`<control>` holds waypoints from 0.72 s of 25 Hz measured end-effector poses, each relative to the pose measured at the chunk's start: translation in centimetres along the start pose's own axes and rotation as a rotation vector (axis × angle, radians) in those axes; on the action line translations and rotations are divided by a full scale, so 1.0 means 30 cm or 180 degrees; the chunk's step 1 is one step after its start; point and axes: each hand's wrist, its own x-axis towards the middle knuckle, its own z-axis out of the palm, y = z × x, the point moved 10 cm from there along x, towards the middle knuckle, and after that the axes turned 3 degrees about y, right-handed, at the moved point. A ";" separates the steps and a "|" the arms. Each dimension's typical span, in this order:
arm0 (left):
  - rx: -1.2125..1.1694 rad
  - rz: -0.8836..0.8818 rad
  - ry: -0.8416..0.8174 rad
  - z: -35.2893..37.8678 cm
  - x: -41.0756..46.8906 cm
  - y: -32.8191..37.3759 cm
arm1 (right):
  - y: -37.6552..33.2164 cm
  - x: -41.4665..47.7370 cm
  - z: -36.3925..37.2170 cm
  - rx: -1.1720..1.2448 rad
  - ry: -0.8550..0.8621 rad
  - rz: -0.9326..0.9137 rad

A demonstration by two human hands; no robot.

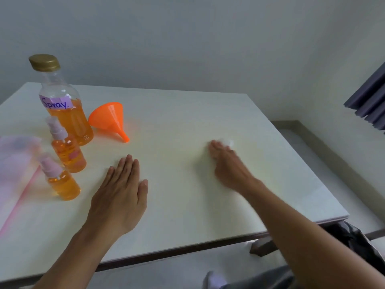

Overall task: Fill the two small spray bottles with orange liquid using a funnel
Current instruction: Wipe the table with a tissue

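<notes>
The near spray bottle (62, 182) and the far spray bottle (67, 151) stand upright, pump heads on, both filled with orange liquid. Behind them stands the large bottle (64, 105), capped and about half full. Just beside it, the orange funnel (110, 119) lies on its side.

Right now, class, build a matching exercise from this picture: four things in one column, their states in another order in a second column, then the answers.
Column one
1. large clear plastic bottle with gold cap
2. orange plastic funnel
3. left hand
4. right hand

Column two
A. lying on its side on the white table
B. resting flat, fingers straight
C. standing upright, capped
D. touching a small white wad

Pairs: 1-C, 2-A, 3-B, 4-D
</notes>
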 end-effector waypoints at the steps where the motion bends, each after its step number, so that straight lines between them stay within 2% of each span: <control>1: 0.0087 0.0057 -0.0055 0.004 0.000 -0.004 | 0.134 -0.001 -0.043 -0.0108 0.0054 0.0379; 4: 0.0130 0.0148 -0.0003 -0.005 -0.003 -0.006 | 0.362 0.006 -0.157 -0.0250 0.0291 0.1407; 7: -0.0005 0.0111 0.0143 -0.012 -0.008 -0.001 | 0.252 0.070 -0.171 -0.0208 0.0701 0.1695; 10: -0.0182 0.0044 0.0298 -0.027 -0.005 -0.007 | -0.072 0.176 -0.053 -0.0077 0.0602 0.1027; 14: -0.0311 -0.0074 0.0460 -0.044 -0.008 -0.027 | -0.517 0.175 0.183 0.0148 -0.0014 -0.0381; 16: -0.0292 -0.0107 0.0473 -0.047 -0.010 -0.033 | -0.553 0.096 0.200 0.0134 -0.0195 -0.0792; 18: -0.0237 -0.0135 0.0388 -0.039 -0.010 -0.038 | -0.487 -0.018 0.151 0.0073 -0.0224 -0.1090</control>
